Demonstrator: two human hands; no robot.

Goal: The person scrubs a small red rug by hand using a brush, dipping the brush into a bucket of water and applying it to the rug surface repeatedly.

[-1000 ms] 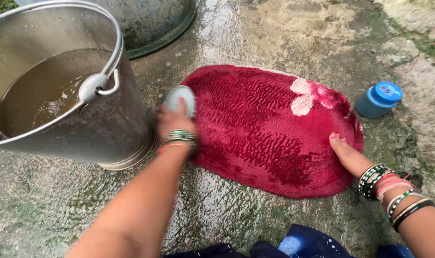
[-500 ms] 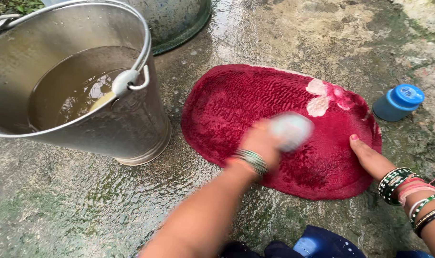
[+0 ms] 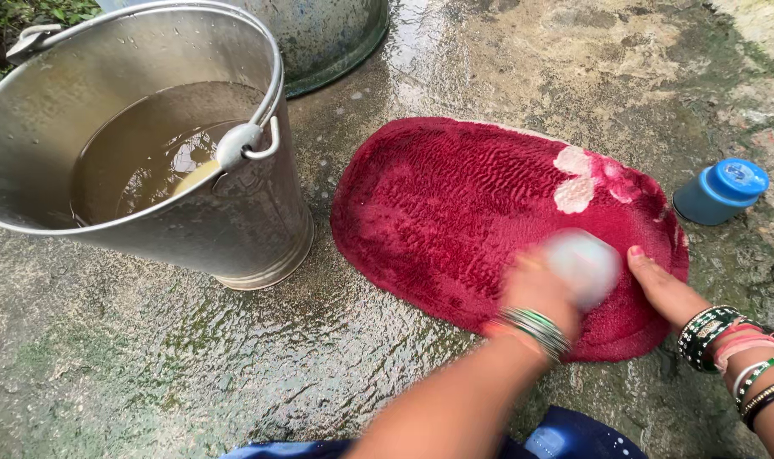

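The red oval mat [image 3: 489, 229] lies flat on the wet concrete ground [image 3: 234, 365] in the middle right of the frame, with a pale flower pattern [image 3: 578, 183] near its upper right end. The left hand [image 3: 544, 293] is closed around a pale rounded scrubbing piece [image 3: 582, 265] and presses it on the lower right part of the mat; the hand is blurred, so its fingers do not show clearly. The right hand [image 3: 663, 285] grasps nothing: it lies flat with the fingers stretched on the right edge of the mat, probably to keep the mat from sliding on the slippery ground. A metal bucket [image 3: 234, 229] with brownish water stands at the upper left, just beside the left end of the mat. Behind it, at the top of the frame, is the bottom of a large metal basin [image 3: 336, 42]. A small blue container [image 3: 720, 191] with a lid stands near the mat at the right. Nothing lies on the mat except the two hands.
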